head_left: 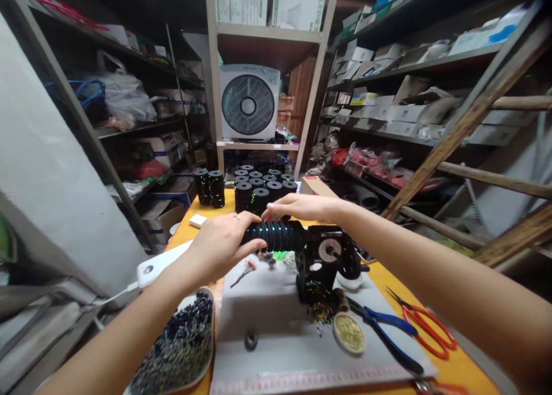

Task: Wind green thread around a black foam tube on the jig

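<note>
A black ribbed cylinder (pixel 280 235) with blue-green glints sticks out sideways from a black device (pixel 321 263) with a round disc on its side. My left hand (pixel 224 240) is wrapped round the cylinder's left end, thumb in front and fingers over the top. Just above the cylinder, my right hand (pixel 297 206) bends down with its fingertips together near my left fingers. Anything between those fingertips is too small or hidden to make out. Below the device lies a heap of tiny coloured pieces (pixel 322 311).
Right of the device lie a dish of gold bits (pixel 349 333), blue-handled pliers (pixel 388 326) and orange-handled scissors (pixel 429 326). A tray of small dark parts (pixel 209 349) stands left; a dark ring (pixel 250 340) lies on the white mat (pixel 284 360). Several black spools (pixel 261 194) stand behind.
</note>
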A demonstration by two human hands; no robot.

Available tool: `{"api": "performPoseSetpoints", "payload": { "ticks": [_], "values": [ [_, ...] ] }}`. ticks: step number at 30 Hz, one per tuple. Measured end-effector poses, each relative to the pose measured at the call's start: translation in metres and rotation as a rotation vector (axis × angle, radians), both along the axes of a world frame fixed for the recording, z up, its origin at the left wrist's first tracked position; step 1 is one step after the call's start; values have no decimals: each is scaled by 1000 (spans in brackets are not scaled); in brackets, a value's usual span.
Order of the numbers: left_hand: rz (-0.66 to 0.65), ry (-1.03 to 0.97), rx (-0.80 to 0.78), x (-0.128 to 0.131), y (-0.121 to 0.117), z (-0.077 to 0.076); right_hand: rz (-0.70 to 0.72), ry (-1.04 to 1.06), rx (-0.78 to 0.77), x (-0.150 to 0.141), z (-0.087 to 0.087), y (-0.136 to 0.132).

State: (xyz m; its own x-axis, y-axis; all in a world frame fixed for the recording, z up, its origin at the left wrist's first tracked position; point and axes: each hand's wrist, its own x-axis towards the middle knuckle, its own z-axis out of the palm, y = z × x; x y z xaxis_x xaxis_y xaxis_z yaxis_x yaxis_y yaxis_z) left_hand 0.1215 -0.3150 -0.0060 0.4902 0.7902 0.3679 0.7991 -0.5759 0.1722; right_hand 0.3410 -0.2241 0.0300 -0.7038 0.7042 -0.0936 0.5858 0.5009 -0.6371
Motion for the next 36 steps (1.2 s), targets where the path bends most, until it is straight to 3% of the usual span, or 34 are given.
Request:
{"api": "performPoseSetpoints", "payload": {
  "ticks": [4, 10, 17, 23, 31, 36],
  "values": [
    [-13, 1, -11, -1, 1, 1, 64, -94, 51, -5, -1, -17],
    [-16, -10, -48, -2, 5, 2, 54, 16, 379, -3, -8, -47],
    [-13, -30, -92, -2, 6, 6, 23, 195, 769, -3, -36, -70],
    [-5, -49, -127, -2, 7, 6, 88, 260, 983, 1, -50, -73],
    [-41, -60, -152, -3, 11, 7, 153, 242, 1033, 7, -55, -83],
    [-45, -31, -111, 2, 7, 9, 31, 249, 858, 16, -31, -91]
  ]
}}
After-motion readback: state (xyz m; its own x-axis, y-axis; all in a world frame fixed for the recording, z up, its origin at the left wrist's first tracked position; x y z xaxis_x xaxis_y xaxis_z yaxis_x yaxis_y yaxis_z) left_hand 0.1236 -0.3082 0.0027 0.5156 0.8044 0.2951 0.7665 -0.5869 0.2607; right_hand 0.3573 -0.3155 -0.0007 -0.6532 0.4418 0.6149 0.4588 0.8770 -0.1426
